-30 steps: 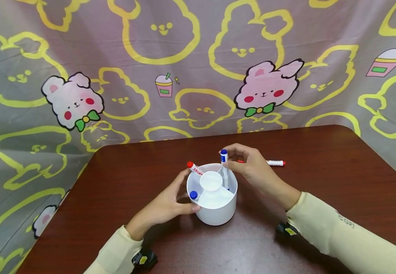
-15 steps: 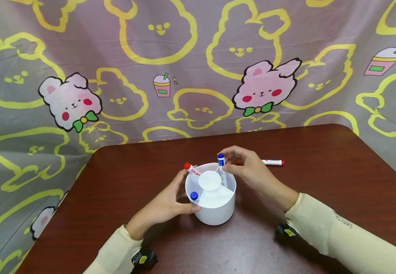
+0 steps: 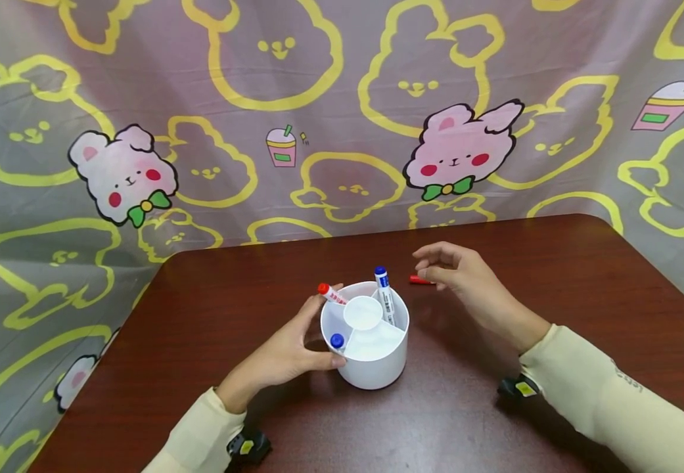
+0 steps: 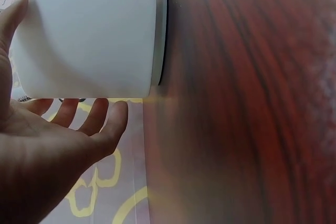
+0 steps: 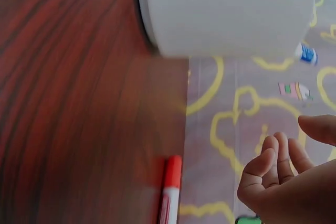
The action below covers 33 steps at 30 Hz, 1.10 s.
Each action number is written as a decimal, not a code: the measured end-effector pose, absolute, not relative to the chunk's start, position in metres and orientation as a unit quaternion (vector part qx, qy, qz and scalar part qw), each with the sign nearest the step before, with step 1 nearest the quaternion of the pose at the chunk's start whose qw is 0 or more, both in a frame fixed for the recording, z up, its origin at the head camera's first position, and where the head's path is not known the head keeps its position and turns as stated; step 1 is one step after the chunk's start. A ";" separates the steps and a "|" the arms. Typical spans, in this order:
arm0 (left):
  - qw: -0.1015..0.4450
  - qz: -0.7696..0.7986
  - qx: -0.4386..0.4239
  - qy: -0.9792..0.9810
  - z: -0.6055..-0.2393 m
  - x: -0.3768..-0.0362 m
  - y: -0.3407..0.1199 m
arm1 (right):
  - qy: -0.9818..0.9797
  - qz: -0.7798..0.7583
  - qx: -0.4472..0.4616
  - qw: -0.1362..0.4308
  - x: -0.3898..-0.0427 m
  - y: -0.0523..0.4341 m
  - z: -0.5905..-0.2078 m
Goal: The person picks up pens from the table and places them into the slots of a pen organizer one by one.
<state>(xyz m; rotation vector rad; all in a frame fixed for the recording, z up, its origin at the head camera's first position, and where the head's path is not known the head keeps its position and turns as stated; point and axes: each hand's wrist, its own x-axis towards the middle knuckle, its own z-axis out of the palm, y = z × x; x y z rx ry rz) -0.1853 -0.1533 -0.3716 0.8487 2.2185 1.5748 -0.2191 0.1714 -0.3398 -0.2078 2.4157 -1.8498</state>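
A white round holder (image 3: 371, 364) with several compartments stands on the dark red table (image 3: 566, 289). My left hand (image 3: 294, 351) grips its left side, thumb on the front wall and fingers behind it (image 4: 89, 35). A red-capped marker (image 3: 332, 293) leans out at the back left. One blue-capped marker (image 3: 384, 294) stands at the back right, and a second blue cap (image 3: 336, 340) shows at the front left. My right hand (image 3: 445, 269) hovers right of the holder, fingers loosely curled and empty. Just under it lies a red marker (image 3: 419, 280) (image 5: 170, 187) on the table.
A cloth with yellow outlines and pink bunnies (image 3: 460, 151) hangs behind the table and drapes past its far and left edges. Bare tabletop stretches to the right and in front of the holder. Small black wrist cameras (image 3: 247, 448) sit under both sleeves.
My right hand has let go of the blue-capped marker, which now stands in the holder, and has moved right to above the red marker on the table. The left hand stays put.
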 end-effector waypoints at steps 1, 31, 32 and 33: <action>0.147 0.552 0.296 0.765 -0.371 -0.186 -0.153 | 0.794 -0.603 -0.063 0.047 -0.220 0.176 -0.340; 0.150 0.556 0.297 0.762 -0.373 -0.186 -0.153 | 0.825 -0.561 -0.016 0.070 -0.242 0.255 -0.370; 0.150 0.555 0.296 0.763 -0.373 -0.186 -0.154 | 0.826 -0.559 -0.015 0.073 -0.242 0.257 -0.371; 0.151 0.553 0.294 0.765 -0.372 -0.186 -0.154 | 0.826 -0.558 -0.015 0.076 -0.242 0.258 -0.372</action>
